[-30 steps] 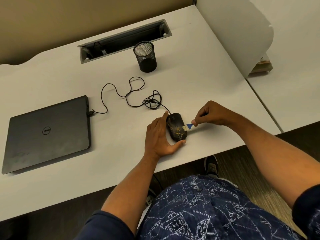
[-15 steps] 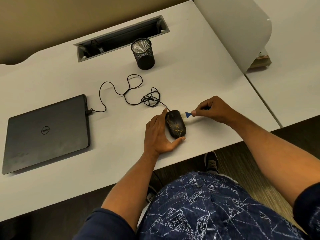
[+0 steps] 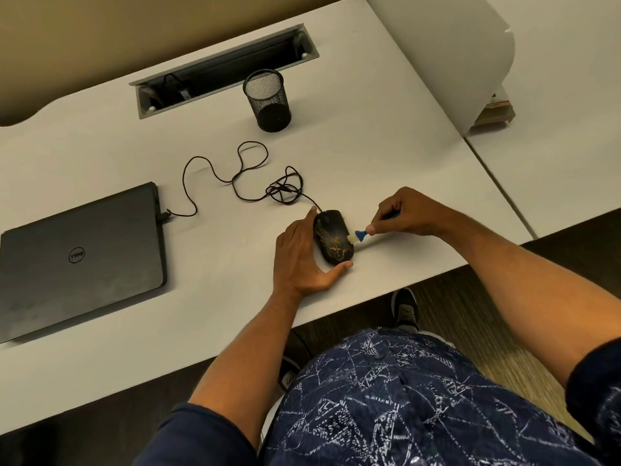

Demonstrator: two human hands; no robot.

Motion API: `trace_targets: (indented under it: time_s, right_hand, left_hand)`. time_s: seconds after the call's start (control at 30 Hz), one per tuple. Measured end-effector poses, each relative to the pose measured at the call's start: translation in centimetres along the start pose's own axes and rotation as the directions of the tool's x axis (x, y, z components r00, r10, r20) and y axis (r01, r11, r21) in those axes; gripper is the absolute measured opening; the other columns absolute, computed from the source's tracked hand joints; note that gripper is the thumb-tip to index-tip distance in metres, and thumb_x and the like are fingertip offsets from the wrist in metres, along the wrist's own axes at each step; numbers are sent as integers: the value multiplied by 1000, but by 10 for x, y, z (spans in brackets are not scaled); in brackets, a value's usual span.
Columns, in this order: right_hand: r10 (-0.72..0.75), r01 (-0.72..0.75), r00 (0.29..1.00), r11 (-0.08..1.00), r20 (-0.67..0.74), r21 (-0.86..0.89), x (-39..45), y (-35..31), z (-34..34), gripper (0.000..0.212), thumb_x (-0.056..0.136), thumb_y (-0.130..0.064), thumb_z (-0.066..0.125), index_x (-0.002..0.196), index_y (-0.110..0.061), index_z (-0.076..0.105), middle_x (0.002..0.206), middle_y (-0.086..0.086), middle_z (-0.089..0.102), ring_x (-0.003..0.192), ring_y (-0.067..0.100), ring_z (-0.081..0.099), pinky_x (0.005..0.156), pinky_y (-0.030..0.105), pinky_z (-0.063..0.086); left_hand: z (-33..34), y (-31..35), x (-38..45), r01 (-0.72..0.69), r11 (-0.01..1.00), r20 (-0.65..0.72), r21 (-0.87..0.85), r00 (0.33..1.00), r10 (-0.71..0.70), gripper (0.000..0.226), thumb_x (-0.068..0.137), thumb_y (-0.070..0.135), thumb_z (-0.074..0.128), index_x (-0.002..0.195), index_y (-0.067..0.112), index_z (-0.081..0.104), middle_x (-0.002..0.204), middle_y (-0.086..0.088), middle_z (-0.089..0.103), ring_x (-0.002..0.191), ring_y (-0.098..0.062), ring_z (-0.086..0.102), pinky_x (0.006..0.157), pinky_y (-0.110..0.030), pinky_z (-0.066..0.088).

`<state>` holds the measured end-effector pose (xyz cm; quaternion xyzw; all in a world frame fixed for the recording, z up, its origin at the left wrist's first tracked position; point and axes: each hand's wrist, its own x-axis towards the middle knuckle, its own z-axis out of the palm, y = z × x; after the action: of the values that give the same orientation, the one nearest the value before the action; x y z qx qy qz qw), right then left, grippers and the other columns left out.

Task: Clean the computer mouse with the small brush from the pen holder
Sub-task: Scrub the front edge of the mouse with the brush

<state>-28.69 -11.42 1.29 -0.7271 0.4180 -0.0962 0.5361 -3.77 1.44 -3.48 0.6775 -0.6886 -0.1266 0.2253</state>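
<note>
A black computer mouse (image 3: pixel 332 237) with a gold pattern lies near the front edge of the white desk (image 3: pixel 369 156). My left hand (image 3: pixel 299 257) cups its left side, fingertip at the front and thumb at the rear, holding it steady. My right hand (image 3: pixel 405 211) pinches a small blue brush (image 3: pixel 360 235); its pale bristles touch the mouse's right side. The black mesh pen holder (image 3: pixel 267 99) stands farther back and looks empty.
The mouse's black cable (image 3: pixel 242 176) loops across the desk to a closed black laptop (image 3: pixel 79 260) at the left. A cable tray opening (image 3: pixel 225 70) lies behind the pen holder. A white divider panel (image 3: pixel 447 55) stands at the right, with a second desk beyond.
The brush has moved back along the mouse's right side, from near its front to its middle. My left hand keeps the mouse in place.
</note>
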Motion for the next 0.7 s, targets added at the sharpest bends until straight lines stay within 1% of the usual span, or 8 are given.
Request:
trace_targets:
  time_s: [0.07,0.13,0.23,0.37,0.5,0.53,0.63,0.7]
  right_hand:
    - [-27,28,999,999,-35,15,-2,0,-2,11,82,-29,85,88,-21,85,80,-5,78,75,7,69,68,16,48]
    - [-63,65,995,998,-76,19,-1,-1,-1,12,83,-27,84,91,-18,84,80,-7,76,75,1,67,66,11,47]
    - [-84,82,994,996,-68,-31,2,-4,6,10,84,-25,84,93,-20,84,77,-9,73,73,-1,63,63,9,44]
    - [-73,73,997,996,12,-46,0,-1,2,12,83,-25,84,92,-17,85,72,-10,70,68,0,59,62,12,43]
    - [-74,77,989,997,-129,14,2,0,3,11,84,-25,84,93,-19,84,76,-13,73,72,-1,62,63,11,44]
    - [-73,74,989,997,-130,2,3,-1,4,10,84,-26,83,93,-21,84,77,-13,73,72,-1,62,63,11,44]
    - [-64,63,998,996,-10,-60,3,1,2,10,83,-27,84,91,-22,85,75,-13,72,70,0,61,61,11,43]
    - [-54,56,998,997,32,-49,1,3,-1,12,82,-26,85,92,-19,85,75,-10,72,69,1,61,62,13,44]
  left_hand:
    - [1,0,0,-3,1000,0,-1,1000,3,121,68,84,68,159,13,31,137,-3,56,122,-19,52,103,-28,35]
    - [1,0,0,-5,1000,-3,0,1000,5,121,69,83,69,158,12,32,136,-3,57,122,-20,52,103,-30,36]
    - [0,-1,0,-4,1000,10,-2,1000,4,122,69,85,66,159,12,30,137,-4,57,121,-20,52,103,-31,37]
    - [1,-1,0,5,1000,22,5,1000,-5,124,68,88,65,160,13,28,137,-3,56,122,-20,52,104,-30,37]
    - [1,-1,0,9,1000,15,5,1000,-9,124,69,88,64,161,13,27,139,-3,56,124,-20,52,104,-31,37]
    - [2,-1,1,11,1000,18,5,1000,-12,124,69,87,65,161,13,28,138,-3,56,124,-20,52,105,-31,37]
    - [2,-1,1,11,1000,20,0,1000,-11,124,68,86,68,161,13,28,137,-3,56,122,-20,52,104,-31,37]
    - [2,-1,1,7,1000,16,1,1000,-7,124,69,87,66,161,13,28,137,-2,56,122,-19,52,104,-29,36]
